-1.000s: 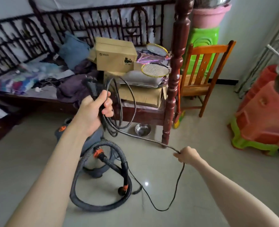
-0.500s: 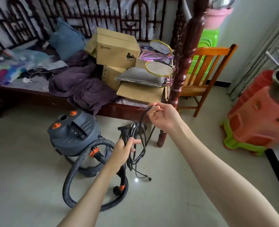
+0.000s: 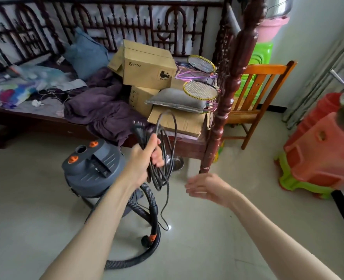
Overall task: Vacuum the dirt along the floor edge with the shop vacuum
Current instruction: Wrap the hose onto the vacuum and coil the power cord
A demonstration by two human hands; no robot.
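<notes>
Right hand (image 3: 204, 187) has let go and dropped away, fingers loose; left hand (image 3: 146, 156) grips the coiled power cord (image 3: 164, 150) above the shop vacuum (image 3: 92, 170).

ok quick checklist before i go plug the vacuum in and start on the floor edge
1. Cord gathered in the left hand: ok, coiled loops held in its grip.
2. Plug at hand: ok, sticks up above the fist.
3. Right hand free: ok, open, holding nothing.
4. Cord tail off the floor: not ok, one strand hangs down by the hose.
5. Hose on the vacuum: cannot tell, the arm hides the joint.
6. Socket in reach: cannot tell, none in view.
</notes>
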